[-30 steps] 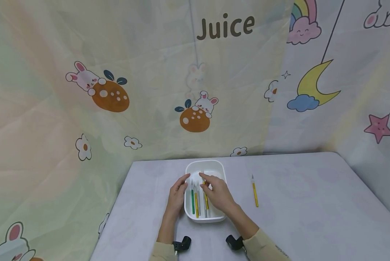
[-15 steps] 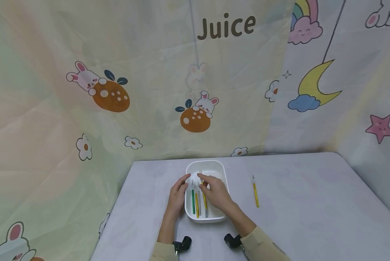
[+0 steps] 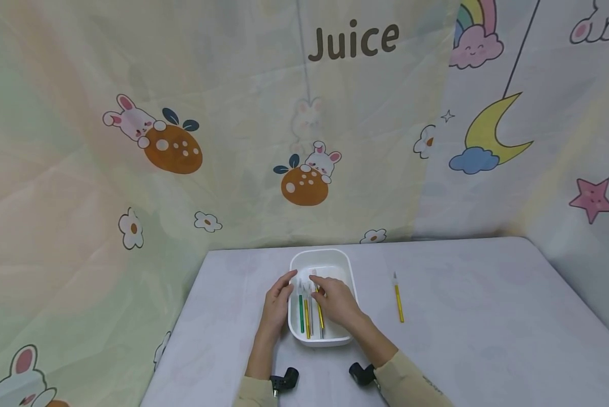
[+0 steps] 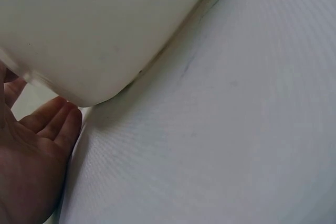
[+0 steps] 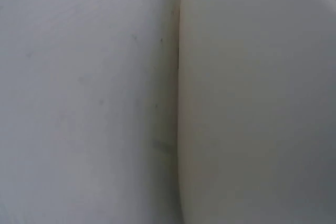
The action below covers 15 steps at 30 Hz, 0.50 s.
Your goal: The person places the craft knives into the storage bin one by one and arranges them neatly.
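A white tray [image 3: 346, 333] stands on the table in the head view, with several thin paintbrushes lying lengthwise in it, among them a green one [image 3: 301, 314] and a yellow one [image 3: 307, 322]. My left hand [image 3: 275, 305] holds the tray's left side, its fingertips [image 4: 68, 124] against the outer wall in the left wrist view. Over the tray, my right hand [image 3: 338, 299] pinches a yellow paintbrush [image 3: 320, 314] beside the others; its tip is partly hidden by the fingers. The right wrist view shows only the tray's outer wall [image 5: 252, 108] and the tabletop, with a sliver of skin at the top.
Another yellow paintbrush [image 3: 399, 302] lies on the white-covered table [image 3: 467, 316], to the right of the tray. Behind the table hangs a printed cloth [image 3: 243, 141] with rabbits and flowers. Small black wrist cameras sit near both sleeves.
My right hand has shifted slightly left, and the yellow paintbrush in it has moved left toward the other paintbrushes. The left hand and the tray have stayed in place.
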Available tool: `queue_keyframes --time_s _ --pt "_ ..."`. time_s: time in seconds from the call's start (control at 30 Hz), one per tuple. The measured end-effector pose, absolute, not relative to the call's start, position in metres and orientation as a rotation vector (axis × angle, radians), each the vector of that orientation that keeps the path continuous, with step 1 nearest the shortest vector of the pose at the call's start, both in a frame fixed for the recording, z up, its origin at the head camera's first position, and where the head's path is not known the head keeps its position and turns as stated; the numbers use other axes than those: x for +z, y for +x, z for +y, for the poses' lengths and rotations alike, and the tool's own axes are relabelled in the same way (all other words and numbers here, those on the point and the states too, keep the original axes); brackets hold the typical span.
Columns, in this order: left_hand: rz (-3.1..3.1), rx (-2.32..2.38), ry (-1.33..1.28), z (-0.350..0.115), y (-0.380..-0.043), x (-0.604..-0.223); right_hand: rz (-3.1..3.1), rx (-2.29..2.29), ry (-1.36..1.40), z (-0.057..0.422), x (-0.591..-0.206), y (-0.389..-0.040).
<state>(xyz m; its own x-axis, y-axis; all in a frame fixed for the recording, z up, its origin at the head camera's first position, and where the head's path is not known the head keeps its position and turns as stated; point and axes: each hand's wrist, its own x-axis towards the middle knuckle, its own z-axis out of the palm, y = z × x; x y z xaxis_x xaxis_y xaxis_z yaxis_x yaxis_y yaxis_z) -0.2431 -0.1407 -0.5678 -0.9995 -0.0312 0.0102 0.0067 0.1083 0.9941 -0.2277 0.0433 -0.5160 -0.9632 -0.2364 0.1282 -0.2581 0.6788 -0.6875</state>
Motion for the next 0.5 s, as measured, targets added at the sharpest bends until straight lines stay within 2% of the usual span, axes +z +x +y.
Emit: queue_keyframes --time_s 0.5 --pt "-2.321 -2.060 0.015 -0.1399 -0.2421 -0.5666 -2.939 1.174 0.387 0.0438 -0.5206 -0.2302"
